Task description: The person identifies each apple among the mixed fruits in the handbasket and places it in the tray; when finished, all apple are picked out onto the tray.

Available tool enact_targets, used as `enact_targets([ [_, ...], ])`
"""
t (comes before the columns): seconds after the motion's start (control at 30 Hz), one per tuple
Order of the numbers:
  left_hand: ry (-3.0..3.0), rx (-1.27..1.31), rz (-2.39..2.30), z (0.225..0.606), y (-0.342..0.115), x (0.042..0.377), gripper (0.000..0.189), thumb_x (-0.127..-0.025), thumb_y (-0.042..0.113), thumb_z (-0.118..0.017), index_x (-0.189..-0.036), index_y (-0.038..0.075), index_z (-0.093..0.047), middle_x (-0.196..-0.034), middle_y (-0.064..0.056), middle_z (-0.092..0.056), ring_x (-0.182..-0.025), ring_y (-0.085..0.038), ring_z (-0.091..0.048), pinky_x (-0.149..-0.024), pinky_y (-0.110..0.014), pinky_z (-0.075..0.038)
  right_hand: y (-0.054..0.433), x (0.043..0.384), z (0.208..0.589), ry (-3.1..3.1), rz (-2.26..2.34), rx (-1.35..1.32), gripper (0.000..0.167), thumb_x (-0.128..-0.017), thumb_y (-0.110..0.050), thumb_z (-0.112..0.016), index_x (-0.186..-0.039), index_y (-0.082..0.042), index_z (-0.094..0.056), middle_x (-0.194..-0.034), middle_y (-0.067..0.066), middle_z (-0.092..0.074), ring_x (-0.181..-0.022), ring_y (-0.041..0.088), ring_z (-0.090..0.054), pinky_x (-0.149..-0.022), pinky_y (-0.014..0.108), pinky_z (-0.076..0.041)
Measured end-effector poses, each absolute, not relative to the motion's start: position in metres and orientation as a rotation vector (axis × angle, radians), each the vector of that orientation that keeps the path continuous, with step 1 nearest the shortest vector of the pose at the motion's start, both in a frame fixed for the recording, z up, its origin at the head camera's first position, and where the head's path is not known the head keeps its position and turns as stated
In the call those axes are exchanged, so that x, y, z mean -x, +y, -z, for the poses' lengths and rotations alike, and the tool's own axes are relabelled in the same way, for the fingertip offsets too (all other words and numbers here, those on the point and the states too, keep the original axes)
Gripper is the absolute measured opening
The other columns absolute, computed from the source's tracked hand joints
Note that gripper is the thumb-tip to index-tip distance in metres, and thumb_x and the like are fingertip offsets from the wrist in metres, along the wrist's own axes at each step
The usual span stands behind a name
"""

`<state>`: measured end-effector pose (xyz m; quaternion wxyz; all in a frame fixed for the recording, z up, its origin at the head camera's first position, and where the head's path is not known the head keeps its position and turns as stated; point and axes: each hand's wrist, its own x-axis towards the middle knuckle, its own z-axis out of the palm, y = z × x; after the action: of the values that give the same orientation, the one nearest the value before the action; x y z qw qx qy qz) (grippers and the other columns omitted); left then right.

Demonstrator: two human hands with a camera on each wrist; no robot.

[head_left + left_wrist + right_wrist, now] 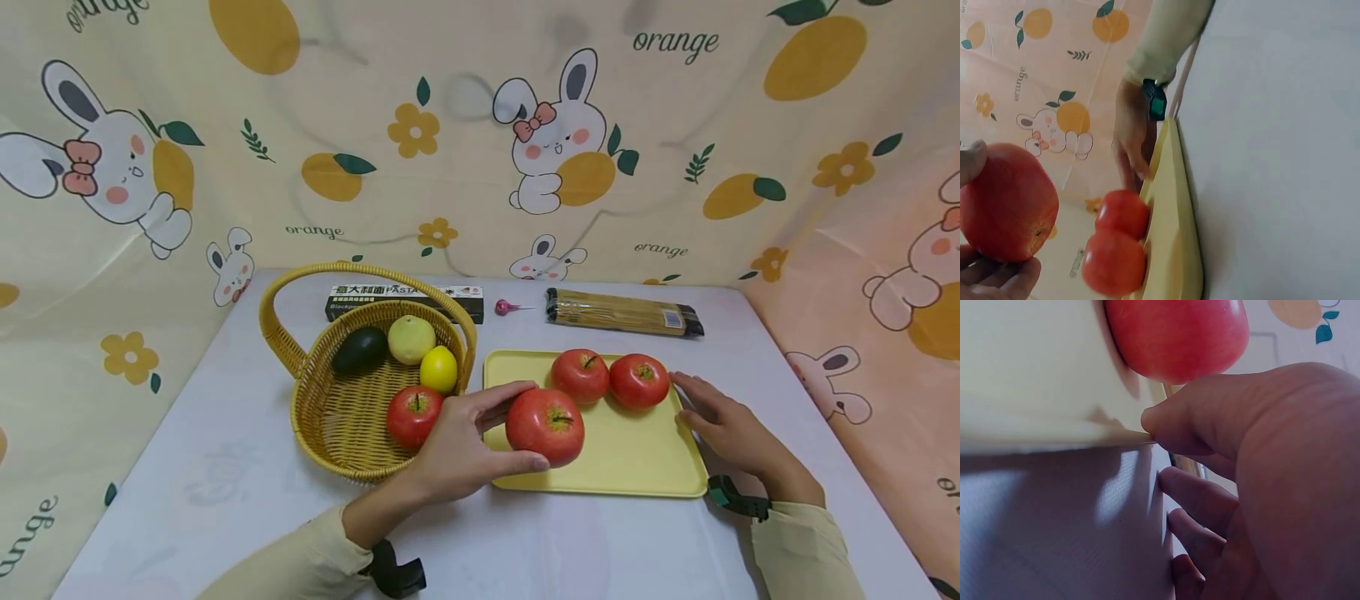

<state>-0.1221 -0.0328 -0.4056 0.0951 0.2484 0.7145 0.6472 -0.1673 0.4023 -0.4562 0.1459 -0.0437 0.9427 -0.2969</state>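
Note:
My left hand (461,446) grips a red apple (545,427) between thumb and fingers, holding it above the left part of a yellow tray (600,482). In the left wrist view the held apple (1010,203) fills the left side. Two more red apples (580,376) (639,382) lie side by side at the tray's back. My right hand (738,429) rests at the tray's right edge; in the right wrist view its thumb (1175,425) touches the rim and its other fingers lie outside it. To the left, a wicker basket (307,417) holds another red apple (414,417), partly behind my left hand.
Also in the basket are a dark green avocado (359,351), a pale yellow-green round fruit (411,339) and a lemon (438,370). Its handle (273,321) arches high. Behind stand a pasta box (468,305), a small pink-headed pointed item (504,307) and a long dark-ended packet (622,312).

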Motion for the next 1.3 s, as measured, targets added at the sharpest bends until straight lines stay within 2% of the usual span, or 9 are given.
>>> enact_targets([
  [0.17,2.072,-0.678,-1.932,0.409,-0.011,0.124,0.081,-0.085,0.021,-0.097,-0.157,0.014,-0.060,-0.152,0.001,-0.067,-0.136,-0.008,-0.068,-0.111,-0.024,-0.055,0.403,0.168,0.457,2.708,0.853,0.118,0.078,-0.111,-0.036,-0.064,-0.175,-0.013,-0.026,-0.177,0.033,-0.022,-0.162,0.063,-0.013,-0.115,0.084,-0.031],
  [0.43,2.037,-0.654,-1.913,0.423,0.023,0.131,0.083,-0.086,0.022,-0.096,-0.158,0.006,-0.058,-0.148,-0.001,-0.069,-0.130,-0.005,-0.070,-0.109,-0.026,-0.057,0.402,0.169,0.457,2.698,0.848,0.108,0.079,-0.111,-0.038,-0.064,-0.175,-0.014,-0.024,-0.177,0.033,-0.021,-0.161,0.064,-0.014,-0.114,0.084,-0.033],
  [0.83,2.029,-0.567,-1.828,0.439,0.071,0.137,0.076,-0.086,0.023,-0.097,-0.153,0.014,-0.064,-0.140,0.009,-0.071,-0.120,0.002,-0.067,-0.100,-0.016,-0.057,0.404,0.168,0.456,2.691,0.847,0.124,0.079,-0.111,-0.039,-0.064,-0.175,-0.014,-0.024,-0.177,0.034,-0.021,-0.160,0.065,-0.015,-0.111,0.085,-0.035],
  [1.13,2.043,-0.366,-1.796,0.448,0.099,0.140,0.071,-0.084,0.023,-0.098,-0.148,0.015,-0.068,-0.132,0.011,-0.076,-0.117,0.001,-0.070,-0.101,-0.020,-0.058,0.404,0.169,0.456,2.719,0.817,0.140,0.078,-0.111,-0.038,-0.064,-0.175,-0.015,-0.027,-0.175,0.034,-0.025,-0.160,0.065,-0.018,-0.110,0.087,-0.033],
  [1.3,2.071,-0.358,-1.760,0.454,0.110,0.141,0.069,-0.084,0.024,-0.098,-0.146,0.017,-0.069,-0.131,0.012,-0.076,-0.116,0.002,-0.069,-0.101,-0.018,-0.057,0.405,0.169,0.457,2.716,0.822,0.140,0.077,-0.111,-0.038,-0.063,-0.175,-0.016,-0.027,-0.176,0.033,-0.024,-0.160,0.064,-0.017,-0.110,0.088,-0.033],
])
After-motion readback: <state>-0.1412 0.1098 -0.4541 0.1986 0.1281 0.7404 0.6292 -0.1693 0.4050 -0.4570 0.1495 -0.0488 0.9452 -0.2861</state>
